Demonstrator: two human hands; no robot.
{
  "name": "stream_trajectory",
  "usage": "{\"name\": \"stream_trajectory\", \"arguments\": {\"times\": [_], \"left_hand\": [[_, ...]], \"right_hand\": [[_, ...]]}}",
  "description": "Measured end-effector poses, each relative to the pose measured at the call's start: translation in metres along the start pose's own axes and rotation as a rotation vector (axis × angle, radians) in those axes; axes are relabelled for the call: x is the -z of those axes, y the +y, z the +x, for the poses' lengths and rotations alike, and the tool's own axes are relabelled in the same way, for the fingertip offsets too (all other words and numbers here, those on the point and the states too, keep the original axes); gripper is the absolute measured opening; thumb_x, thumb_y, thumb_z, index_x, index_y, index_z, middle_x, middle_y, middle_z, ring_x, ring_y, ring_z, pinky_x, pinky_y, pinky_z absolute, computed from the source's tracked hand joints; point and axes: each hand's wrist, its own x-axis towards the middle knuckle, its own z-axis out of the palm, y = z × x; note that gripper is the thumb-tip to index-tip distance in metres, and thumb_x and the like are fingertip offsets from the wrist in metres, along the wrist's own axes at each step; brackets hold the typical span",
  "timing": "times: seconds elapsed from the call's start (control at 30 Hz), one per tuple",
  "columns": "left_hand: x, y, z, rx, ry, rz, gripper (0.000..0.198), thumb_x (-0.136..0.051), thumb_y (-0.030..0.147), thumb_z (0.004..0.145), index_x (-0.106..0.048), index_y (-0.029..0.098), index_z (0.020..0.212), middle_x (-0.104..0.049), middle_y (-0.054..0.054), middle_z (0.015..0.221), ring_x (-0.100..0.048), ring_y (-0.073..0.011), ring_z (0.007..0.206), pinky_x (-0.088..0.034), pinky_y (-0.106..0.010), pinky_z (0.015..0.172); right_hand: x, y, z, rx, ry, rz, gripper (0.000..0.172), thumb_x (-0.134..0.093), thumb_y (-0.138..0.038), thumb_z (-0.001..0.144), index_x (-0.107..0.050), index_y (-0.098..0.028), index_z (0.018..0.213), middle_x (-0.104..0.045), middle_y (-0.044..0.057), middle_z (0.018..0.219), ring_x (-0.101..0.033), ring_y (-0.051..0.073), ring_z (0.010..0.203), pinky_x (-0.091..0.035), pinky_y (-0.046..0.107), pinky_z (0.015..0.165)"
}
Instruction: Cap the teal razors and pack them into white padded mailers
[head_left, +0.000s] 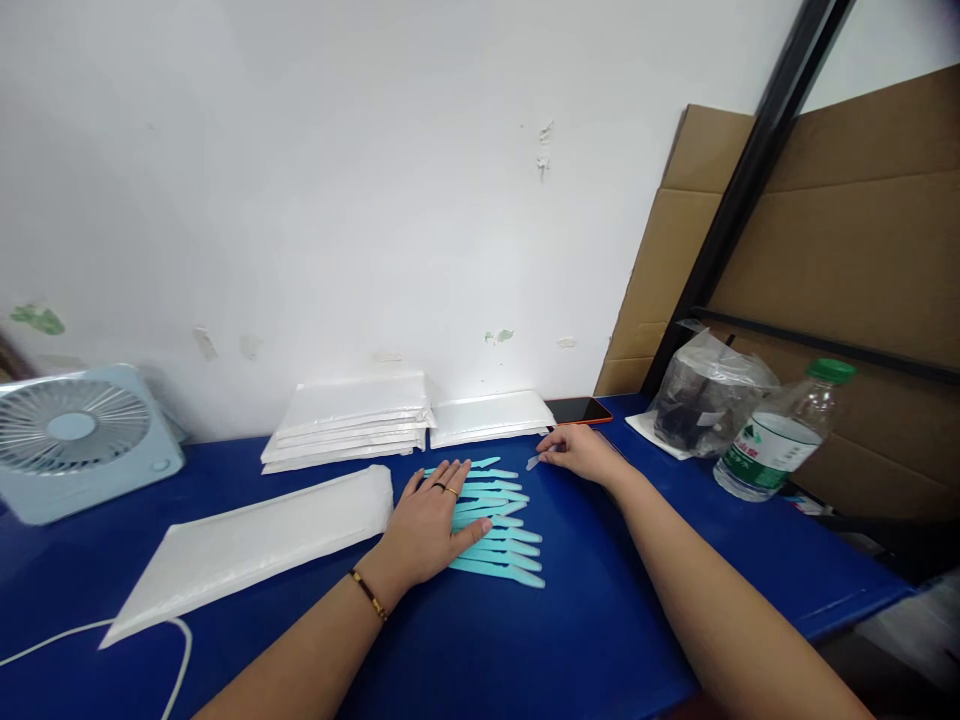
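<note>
A row of turquoise sticks [491, 570] is laid on the blue table [592, 610], long axes running roughly left to right, pale tips pointing right. Their left ends are covered by the left hand [429, 525], laid flat with fingers extended. By the right hand [576, 455], the farther from the row, a small clear piece [533, 462] is pinched in narrowed fingers; from it, the farthest stick lies just leftward, apart.
</note>
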Motion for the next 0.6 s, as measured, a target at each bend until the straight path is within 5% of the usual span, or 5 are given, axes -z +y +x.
{"name": "stream_trajectory", "arguments": {"times": [0.6], "left_hand": [[-0.001, 0.0, 0.0, -0.031, -0.061, -0.084, 0.076, -0.026, 0.066, 0.082, -0.005, 0.024, 0.143, -0.019, -0.006, 0.147, -0.014, -0.0237, 0.135, -0.014, -0.042, 0.109]], "right_hand": [[-0.029, -0.021, 0.011, 0.103, 0.066, 0.021, 0.01, -0.059, -0.021, 0.075, -0.068, -0.018, 0.075, -0.061, 0.003, 0.081, -0.053, 0.013, 0.069, -0.039, 0.023, 0.063]]}}
